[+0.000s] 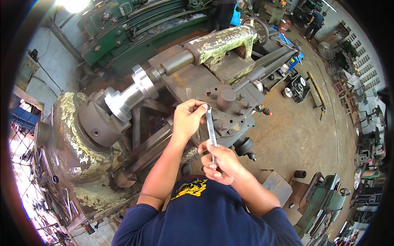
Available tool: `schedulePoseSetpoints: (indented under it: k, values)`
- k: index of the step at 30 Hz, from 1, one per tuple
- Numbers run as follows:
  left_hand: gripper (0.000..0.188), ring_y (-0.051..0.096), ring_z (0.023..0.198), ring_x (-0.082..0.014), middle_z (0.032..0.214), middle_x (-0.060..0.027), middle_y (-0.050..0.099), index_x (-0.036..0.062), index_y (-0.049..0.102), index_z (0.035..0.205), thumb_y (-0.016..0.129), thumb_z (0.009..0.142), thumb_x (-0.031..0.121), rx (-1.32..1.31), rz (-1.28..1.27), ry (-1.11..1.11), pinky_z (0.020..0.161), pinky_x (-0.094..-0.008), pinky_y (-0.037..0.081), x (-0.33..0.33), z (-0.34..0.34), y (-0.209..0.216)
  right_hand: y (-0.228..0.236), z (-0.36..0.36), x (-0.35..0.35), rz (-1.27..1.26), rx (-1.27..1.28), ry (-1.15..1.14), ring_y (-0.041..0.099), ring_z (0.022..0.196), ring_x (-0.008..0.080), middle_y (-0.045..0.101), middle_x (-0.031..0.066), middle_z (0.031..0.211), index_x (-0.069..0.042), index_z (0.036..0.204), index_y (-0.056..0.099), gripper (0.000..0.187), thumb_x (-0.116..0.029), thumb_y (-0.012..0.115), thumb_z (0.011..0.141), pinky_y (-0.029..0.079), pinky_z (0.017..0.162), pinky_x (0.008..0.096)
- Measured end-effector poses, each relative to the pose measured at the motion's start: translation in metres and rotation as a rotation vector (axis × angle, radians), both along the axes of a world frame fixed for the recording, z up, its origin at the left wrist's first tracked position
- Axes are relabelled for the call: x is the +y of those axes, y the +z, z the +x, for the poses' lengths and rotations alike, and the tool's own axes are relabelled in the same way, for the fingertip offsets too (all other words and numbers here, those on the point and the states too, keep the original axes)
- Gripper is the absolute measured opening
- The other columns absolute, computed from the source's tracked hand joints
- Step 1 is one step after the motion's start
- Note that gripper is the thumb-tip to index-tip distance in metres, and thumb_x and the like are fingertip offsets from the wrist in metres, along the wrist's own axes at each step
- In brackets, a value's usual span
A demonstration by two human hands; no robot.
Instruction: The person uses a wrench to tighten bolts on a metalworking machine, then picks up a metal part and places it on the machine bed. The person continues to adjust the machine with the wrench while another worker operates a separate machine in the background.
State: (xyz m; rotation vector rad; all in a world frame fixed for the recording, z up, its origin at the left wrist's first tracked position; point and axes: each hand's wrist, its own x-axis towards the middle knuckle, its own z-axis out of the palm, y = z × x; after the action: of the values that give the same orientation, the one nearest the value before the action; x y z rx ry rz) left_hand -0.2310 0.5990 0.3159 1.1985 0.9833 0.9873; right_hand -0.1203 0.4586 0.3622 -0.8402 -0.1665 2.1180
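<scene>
While pinching one wrench (210, 127) in left hand (188, 118), gripping it nearer in right hand (222, 161). Pointing ring-end far, slightly left, along its long axis.

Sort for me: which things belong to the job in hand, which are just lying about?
Apparently in the job:
wrench in the right hand, left hand at its ring end
tool post
silvery workpiece in the chuck

Lying about:
black box on the floor
dark short cylinder
loose tools, far left

Brown floor (299, 127) spreads at three o'clock, a vented wall (363, 35) at two, a glaring lamp (74, 4) at half past ten, a grey wall (57, 65) at ten.
</scene>
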Motion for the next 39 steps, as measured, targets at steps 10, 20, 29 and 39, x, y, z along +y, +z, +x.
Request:
schedulePoseSetpoints:
  k: [10, 20, 29, 39]
  values:
    - [0.014, 0.056, 0.055, -0.0075, 0.07, -0.0029, 0.065, -0.0013, 0.071, 0.092, 0.069, 0.092, 0.012, -0.103, -0.099, -0.03, 0.05, -0.0232, 0.043, 0.006, -0.002, -0.008, -0.009, -0.019, 0.005, 0.001, 0.016, -0.138, 0.043, 0.037, 0.0161, 0.045, 0.0026, 0.058, -0.006, 0.098, 0.052, 0.037, -0.042, 0.046, 0.106, 0.036, 0.038, 0.0286]
    - [0.112, 0.064, 0.106, -0.0233, 0.152, -0.0145, 0.041, 0.0086, 0.035, 0.154, 0.092, 0.058, 0.014, 0.286, 0.347, -0.035, 0.079, -0.0322, 0.054, -0.005, -0.026, -0.036, -0.001, -0.006, 0.018, -0.087, 0.023, 0.172, 0.046, 0.044, 0.0187, 0.044, 0.0048, 0.057, -0.006, 0.078, 0.051, 0.05, -0.046, 0.043, 0.106, 0.038, 0.043, 0.0311]
    - [0.127, 0.044, 0.121, -0.0268, 0.155, -0.0155, 0.04, 0.003, 0.027, 0.155, 0.097, 0.049, 0.017, 0.3, 0.379, -0.06, 0.098, -0.0352, 0.039, -0.003, -0.01, -0.04, -0.003, -0.014, 0.018, -0.167, 0.074, 0.122, 0.036, 0.035, 0.0137, 0.033, 0.0001, 0.051, -0.009, 0.072, 0.043, 0.046, -0.039, 0.049, 0.106, 0.029, 0.036, 0.0285]
    - [0.122, 0.066, 0.077, -0.0108, 0.157, -0.0117, 0.033, 0.0085, 0.026, 0.157, 0.078, 0.05, -0.019, 0.073, 0.232, -0.046, 0.056, -0.0231, 0.054, -0.006, -0.004, -0.05, -0.017, -0.087, 0.029, -0.052, 0.138, -0.231, 0.032, 0.035, 0.0141, 0.033, 0.0018, 0.051, -0.011, 0.073, 0.041, 0.043, -0.037, 0.047, 0.107, 0.028, 0.037, 0.0309]
